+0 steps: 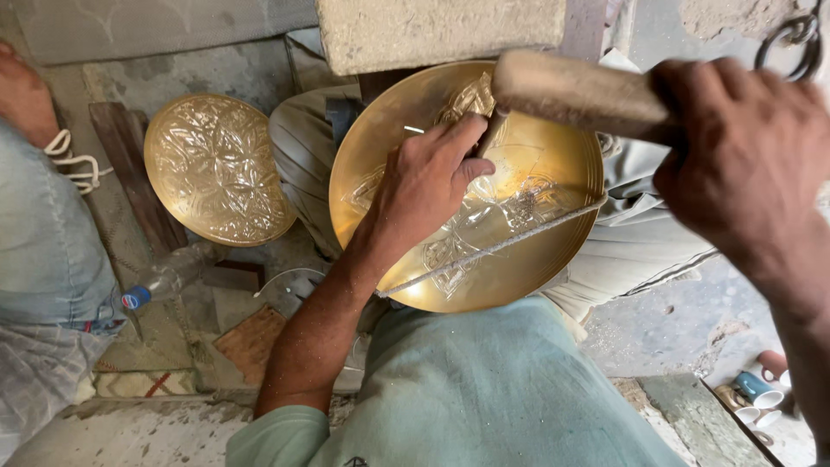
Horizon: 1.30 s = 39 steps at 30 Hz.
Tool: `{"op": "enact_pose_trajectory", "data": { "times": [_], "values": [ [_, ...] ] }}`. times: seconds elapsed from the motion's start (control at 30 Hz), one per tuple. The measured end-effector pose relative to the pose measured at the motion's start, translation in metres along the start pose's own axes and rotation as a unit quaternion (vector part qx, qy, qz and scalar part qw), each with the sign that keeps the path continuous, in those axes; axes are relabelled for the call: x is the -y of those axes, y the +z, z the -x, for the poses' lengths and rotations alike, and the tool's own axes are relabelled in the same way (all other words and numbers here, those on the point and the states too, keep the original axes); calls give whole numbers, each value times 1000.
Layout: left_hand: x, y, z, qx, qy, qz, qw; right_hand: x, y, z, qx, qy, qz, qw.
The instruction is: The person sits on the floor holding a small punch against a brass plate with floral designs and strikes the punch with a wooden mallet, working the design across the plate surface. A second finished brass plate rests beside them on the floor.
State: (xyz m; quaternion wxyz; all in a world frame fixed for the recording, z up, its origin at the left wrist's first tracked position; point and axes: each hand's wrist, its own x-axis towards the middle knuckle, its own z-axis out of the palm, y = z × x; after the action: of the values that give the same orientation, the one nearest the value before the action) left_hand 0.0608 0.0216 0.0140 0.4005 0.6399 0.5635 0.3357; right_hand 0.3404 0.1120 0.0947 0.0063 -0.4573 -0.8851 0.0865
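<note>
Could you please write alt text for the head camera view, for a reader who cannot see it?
The left hand holds a thin punch against a round brass plate on the lap, while the right hand grips a wooden mallet above it. A second embossed brass plate lies nearby.

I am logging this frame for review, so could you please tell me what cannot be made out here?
- Chisel tip: the left hand covers it on the brass plate.
- Mallet: blurred, its handle hidden in the right hand.
- Second plate: pattern too fine to read.
- Cups: cut off by the frame's right edge.
</note>
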Motion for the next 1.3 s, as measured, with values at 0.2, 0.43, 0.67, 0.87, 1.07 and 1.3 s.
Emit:
{"op": "enact_pose_trajectory", "data": {
  "times": [0.2,0.43,0.67,0.87,1.07,1.3],
  "values": [
    [3,2,1,-36,21,6,999,-1,-1,-5,-35,-27,-297,954],
    [4,1,7,-59,31,21,998,22,-16,-26,56,-48,77,994],
    [7,0,13,-53,-1,24,998,23,-16,-19,40,12,-139,989],
    [10,3,16,-79,6,21,997,23,-16,-25,-1,-78,-56,995],
    [15,6,19,-87,16,11,996,42,-25,-36,44,-52,72,995],
    [15,5,21,-84,6,1,996,41,-25,-42,51,-46,61,996]
  ]
}}
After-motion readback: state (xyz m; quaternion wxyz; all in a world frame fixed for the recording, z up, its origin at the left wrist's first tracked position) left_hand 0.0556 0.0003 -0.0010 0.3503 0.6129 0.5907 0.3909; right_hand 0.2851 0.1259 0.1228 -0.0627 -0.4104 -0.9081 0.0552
